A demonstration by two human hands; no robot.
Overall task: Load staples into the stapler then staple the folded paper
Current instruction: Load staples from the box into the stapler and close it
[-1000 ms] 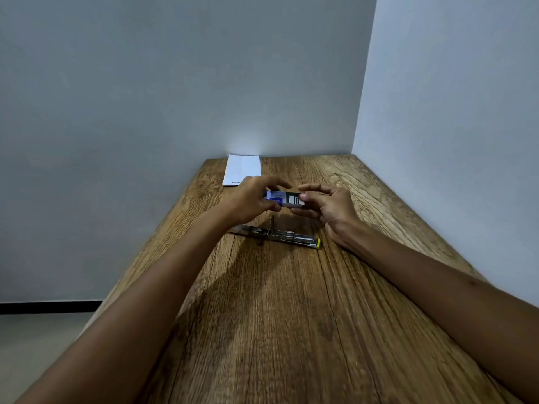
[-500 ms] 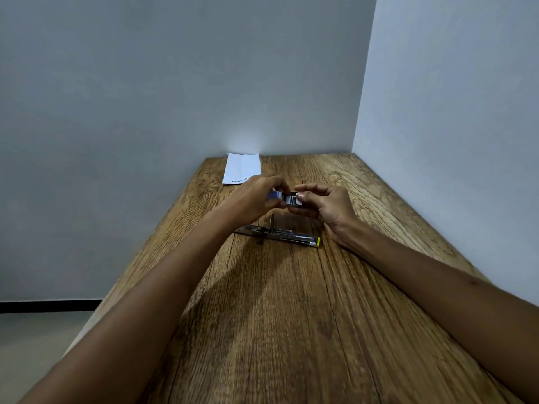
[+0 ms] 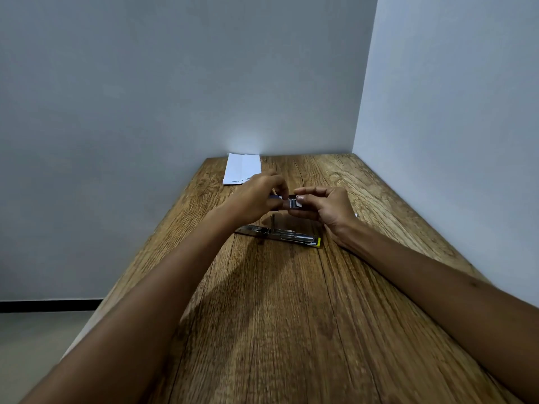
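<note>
Stapler (image 3: 278, 235) lies opened flat on the wooden table (image 3: 291, 330), its yellow end pointing toward 3 o'clock. Just beyond it, toward 12 o'clock, the left hand (image 3: 256, 196) and right hand (image 3: 326, 207) meet above the tabletop, fingers pinched on a small staple box (image 3: 291, 202). Compared with a second ago, the hands sit closer together and less of the box shows. Folded paper (image 3: 242, 168) lies farthest, at 11 o'clock by the wall.

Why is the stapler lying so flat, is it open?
Open. The stapler lies spread flat on the table, its metal staple track facing up.
</note>
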